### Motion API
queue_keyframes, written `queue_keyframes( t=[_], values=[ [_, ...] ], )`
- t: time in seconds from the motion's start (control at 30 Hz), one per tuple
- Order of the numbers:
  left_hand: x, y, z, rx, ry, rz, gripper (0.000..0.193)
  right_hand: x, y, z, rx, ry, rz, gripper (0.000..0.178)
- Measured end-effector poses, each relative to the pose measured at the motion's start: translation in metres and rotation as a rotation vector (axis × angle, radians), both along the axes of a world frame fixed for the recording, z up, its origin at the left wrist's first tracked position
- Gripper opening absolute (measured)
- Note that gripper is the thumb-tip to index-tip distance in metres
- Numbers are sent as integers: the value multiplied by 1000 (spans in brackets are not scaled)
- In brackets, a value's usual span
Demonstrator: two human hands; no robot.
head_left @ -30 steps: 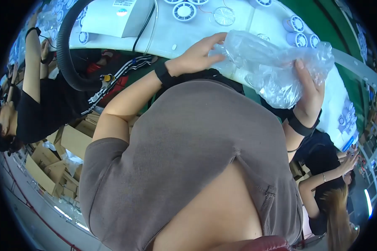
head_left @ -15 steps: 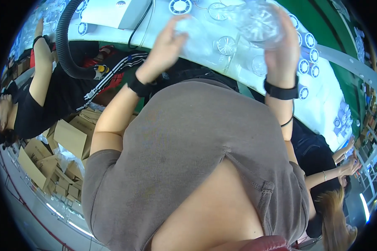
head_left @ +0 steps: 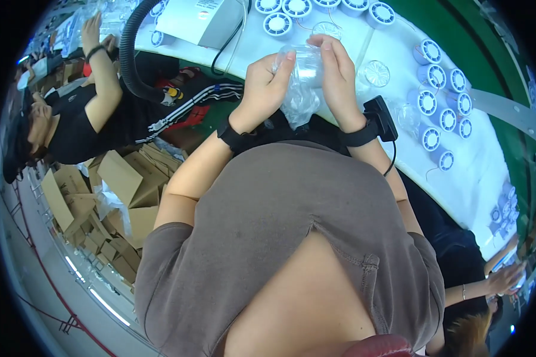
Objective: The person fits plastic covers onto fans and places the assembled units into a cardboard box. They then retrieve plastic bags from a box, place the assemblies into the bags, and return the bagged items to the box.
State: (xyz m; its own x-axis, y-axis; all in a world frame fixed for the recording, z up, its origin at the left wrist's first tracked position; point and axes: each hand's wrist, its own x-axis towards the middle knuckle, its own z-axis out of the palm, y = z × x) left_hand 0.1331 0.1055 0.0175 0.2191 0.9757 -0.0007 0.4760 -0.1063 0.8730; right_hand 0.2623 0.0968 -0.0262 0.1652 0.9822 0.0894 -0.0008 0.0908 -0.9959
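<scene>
Close in front of me, at the table's near edge, both hands hold a clear bundle. My left hand [head_left: 267, 83] has its thumb pressed on the crinkled clear plastic bag [head_left: 301, 108], fingers curled behind it. My right hand [head_left: 341, 80] cups the other side, fingers wrapped along a clear plastic container [head_left: 308, 72] that looks round-sided. The bag hangs below the container; whether it wraps all of it I cannot tell. Beyond my hands lies a clear round ribbed piece [head_left: 327, 30], and a similar clear piece [head_left: 377, 73] lies to the right.
Several round lilac parts with spoked ends [head_left: 427, 102] stand on the white table [head_left: 393, 50]. A white box-shaped device [head_left: 199, 21] and a black corrugated hose [head_left: 128, 53] are at left. Cardboard boxes [head_left: 122, 178] pile up below. A person [head_left: 71, 128] works at left, another [head_left: 458, 262] at right.
My hands have come together and closer to my body. The clear container in my right hand now meets the clear bag in my left. The view has shifted, showing more lilac parts.
</scene>
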Motion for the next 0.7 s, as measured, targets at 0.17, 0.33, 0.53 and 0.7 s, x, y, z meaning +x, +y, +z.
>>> queue_keyframes(
  t=[0.17, 0.33, 0.53, 0.7],
  values=[
    [0, 11, 2, -47, 183, -42, 22, 16, -9, 18, 208, -255, -35, 34],
    [10, 37, -2, 419, 78, -216, 19, 26, -15, 13, 215, -382, 46, 43],
    [26, 53, 8, -106, 42, -241, 24, 22, 9, -20, -22, -360, 157, 37],
    [9, 70, -11, 250, 36, -64, 33, 26, 28, -24, -106, 312, 132, 26]
  ],
)
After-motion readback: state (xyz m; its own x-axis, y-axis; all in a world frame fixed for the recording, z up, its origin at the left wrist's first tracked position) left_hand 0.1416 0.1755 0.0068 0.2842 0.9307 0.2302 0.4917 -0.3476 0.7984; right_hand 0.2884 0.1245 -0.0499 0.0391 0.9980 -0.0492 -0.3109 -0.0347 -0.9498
